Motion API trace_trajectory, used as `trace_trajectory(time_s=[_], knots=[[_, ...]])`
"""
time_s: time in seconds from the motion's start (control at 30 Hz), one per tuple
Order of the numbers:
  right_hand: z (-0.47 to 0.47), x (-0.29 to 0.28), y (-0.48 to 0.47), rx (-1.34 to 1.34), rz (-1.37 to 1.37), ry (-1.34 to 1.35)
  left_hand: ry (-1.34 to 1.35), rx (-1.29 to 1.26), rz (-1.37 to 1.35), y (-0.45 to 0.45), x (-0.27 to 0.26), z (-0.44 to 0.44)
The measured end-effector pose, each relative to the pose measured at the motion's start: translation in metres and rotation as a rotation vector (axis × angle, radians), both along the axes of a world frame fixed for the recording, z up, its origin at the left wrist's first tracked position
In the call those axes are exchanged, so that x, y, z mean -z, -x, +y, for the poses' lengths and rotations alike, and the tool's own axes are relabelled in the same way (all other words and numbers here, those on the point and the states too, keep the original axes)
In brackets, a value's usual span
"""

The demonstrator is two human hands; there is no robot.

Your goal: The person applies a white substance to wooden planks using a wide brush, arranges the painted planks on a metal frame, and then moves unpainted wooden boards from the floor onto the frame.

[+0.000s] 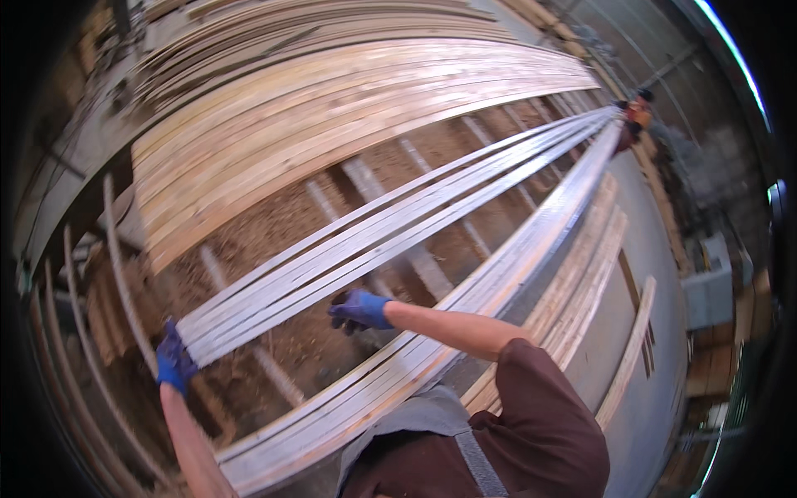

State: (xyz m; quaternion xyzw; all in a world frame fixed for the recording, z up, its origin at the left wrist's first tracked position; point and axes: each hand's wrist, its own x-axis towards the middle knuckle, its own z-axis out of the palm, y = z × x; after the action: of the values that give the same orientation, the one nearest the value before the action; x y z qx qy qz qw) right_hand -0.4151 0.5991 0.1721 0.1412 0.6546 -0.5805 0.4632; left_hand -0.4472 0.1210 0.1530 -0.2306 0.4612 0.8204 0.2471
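Pale, whitish wooden boards (324,264) lie side by side in a long narrow group, with gaps between some of them. At their near left end, my left hand (174,360), in a blue-purple glove, is against the board ends. Whether its fingers grip them or only press is unclear. My right hand (360,309), gloved alike, is just below the group's lower edge, fingers apart and slightly curled with nothing visible in them. Under my right forearm runs a second bundle of whitish boards (386,373), passing close to my apron (423,411).
Crossbars (429,271) span sawdust-covered ground beneath the boards. A wide layer of yellowish planks (348,118) lies beyond, with stacked timber (324,31) behind. Another person (635,118) stands at the boards' far end. Metal bars (124,274) curve along the left; loose planks (579,274) lie right.
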Motion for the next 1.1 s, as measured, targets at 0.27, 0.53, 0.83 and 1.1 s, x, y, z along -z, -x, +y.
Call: trace_trajectory(time_s=[0.27, 0.53, 0.83, 1.1], knots=[[-0.023, 0.019, 0.017, 0.346, 0.033, 0.219, 0.015, -0.024, 0.208, 0.010, 0.078, -0.099], [-0.051, 0.024, 0.044, 0.636, 0.045, 0.499, 0.224, -0.312, 0.302, 0.002, 0.003, -0.024], [-0.061, 0.023, 0.106, 0.689, 0.025, 0.448, 0.565, -0.235, 0.431, 0.047, -0.017, -0.007], [-0.096, 0.041, 0.140, 0.888, -0.061, 0.864, 0.542, -0.338, 0.283, 0.078, -0.041, 0.004]])
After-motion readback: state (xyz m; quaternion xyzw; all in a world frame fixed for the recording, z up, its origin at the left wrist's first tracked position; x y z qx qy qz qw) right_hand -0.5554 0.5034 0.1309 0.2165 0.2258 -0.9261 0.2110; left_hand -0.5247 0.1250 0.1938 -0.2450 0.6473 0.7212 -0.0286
